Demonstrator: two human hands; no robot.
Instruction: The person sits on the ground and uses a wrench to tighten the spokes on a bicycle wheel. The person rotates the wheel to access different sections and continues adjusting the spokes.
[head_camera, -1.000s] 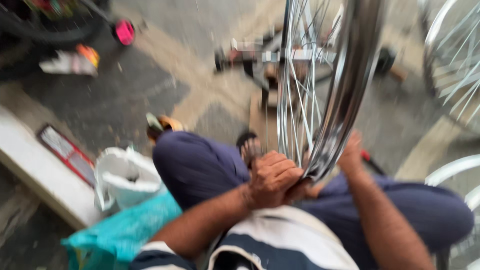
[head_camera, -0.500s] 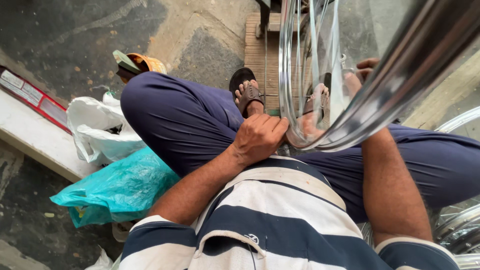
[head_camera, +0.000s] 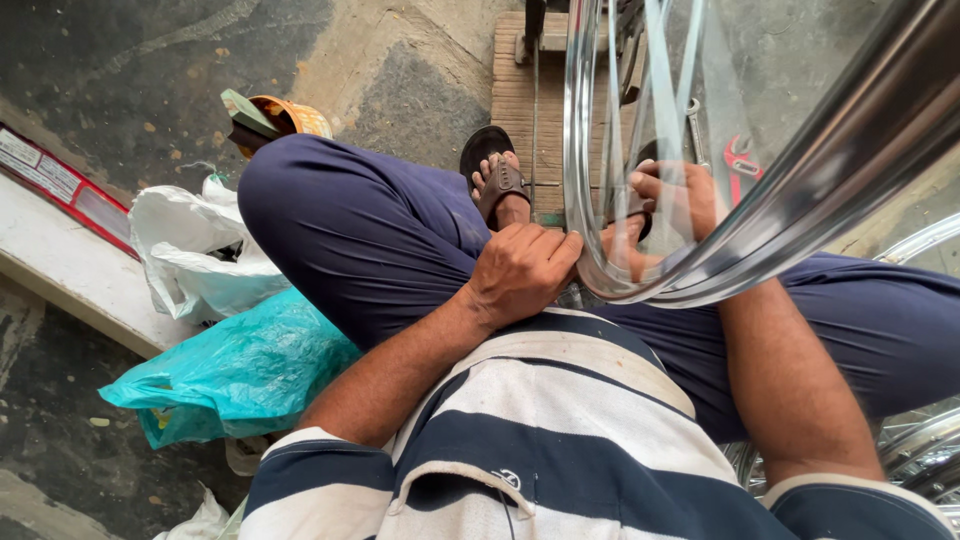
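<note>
A shiny chrome bicycle wheel rim (head_camera: 800, 215) with thin spokes stands upright between my knees. My left hand (head_camera: 522, 268) is closed around the rim's lower left edge, just above my lap. Behind the spokes, my right hand (head_camera: 672, 200) reaches into the wheel and grips it on the far side; its fingers are partly blurred by the metal. I sit with dark blue trousers (head_camera: 370, 235) and a striped shirt. One sandalled foot (head_camera: 497, 180) rests on a wooden board (head_camera: 520, 90).
A teal plastic bag (head_camera: 235, 365) and a white bag (head_camera: 190, 250) lie at my left on a concrete step (head_camera: 70, 270). An orange can (head_camera: 285, 118) sits beyond my knee. Red-handled pliers (head_camera: 742, 158) lie behind the wheel. Another wheel rim (head_camera: 915, 450) is at lower right.
My view has tipped down and closer, so the rim fills the upper right. Both hands stay on the rim; the left has slid to its lower edge.
</note>
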